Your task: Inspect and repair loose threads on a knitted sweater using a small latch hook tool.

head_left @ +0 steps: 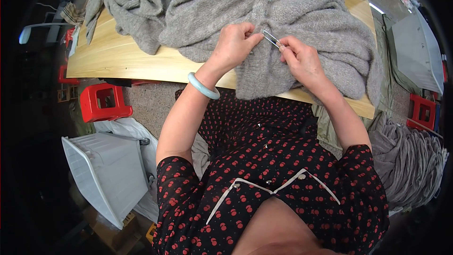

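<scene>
A fuzzy grey knitted garment [302, 16] lies rumpled over the table, its ribbed edge hanging past the front. My right hand [304, 62] pinches a pair of slim metal tweezers [271, 38], whose tips point up and left at the knit. Close to those tips, my left hand [233, 43] has thumb and forefinger pressed together at a raised bit of the garment. A pale blue bangle [203, 86] circles my left wrist. The exact spot where tips and yarn meet is too small to make out.
The wooden table [108, 61] has its front edge by my waist. On the floor at left are a red stool [104, 102] and a tipped grey bin [113, 165]. At right stand a pale bin [417, 49], another red stool [421, 111] and a pile of grey knits [406, 165].
</scene>
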Tool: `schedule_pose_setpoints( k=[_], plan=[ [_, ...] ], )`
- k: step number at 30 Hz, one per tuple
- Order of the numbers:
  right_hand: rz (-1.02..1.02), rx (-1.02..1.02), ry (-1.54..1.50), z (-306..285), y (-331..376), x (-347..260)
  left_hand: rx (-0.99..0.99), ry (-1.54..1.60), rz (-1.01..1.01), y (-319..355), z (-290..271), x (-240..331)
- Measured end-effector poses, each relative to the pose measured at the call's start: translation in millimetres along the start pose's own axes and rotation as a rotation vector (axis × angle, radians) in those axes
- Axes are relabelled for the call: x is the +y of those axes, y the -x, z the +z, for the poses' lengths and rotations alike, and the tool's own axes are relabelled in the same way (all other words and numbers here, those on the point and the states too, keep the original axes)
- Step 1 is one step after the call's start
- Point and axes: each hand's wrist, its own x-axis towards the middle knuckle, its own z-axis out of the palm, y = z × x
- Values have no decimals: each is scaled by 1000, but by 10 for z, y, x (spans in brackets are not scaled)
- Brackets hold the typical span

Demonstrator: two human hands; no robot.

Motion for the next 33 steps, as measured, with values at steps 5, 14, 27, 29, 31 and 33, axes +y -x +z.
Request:
schedule_pose_setpoints(
  k=[5,14,27,29,31,33],
  plan=[
    [64,-54,-97,-55,-36,-52,241,-159,337,46,148,-25],
    [110,-176,-195,-153,-72,-38,325,-456,451,109,266,-25],
    [351,-605,-609,-417,-264,95,196,-182,452,73,141,-65],
    [367,-600,-622,-401,-260,76,189,-134,446,87,110,-78],
    [386,-586,-640,-391,-262,81,159,-89,410,118,71,-34],
    [387,-580,-639,-391,-264,69,160,-92,380,140,62,5]
  ],
)
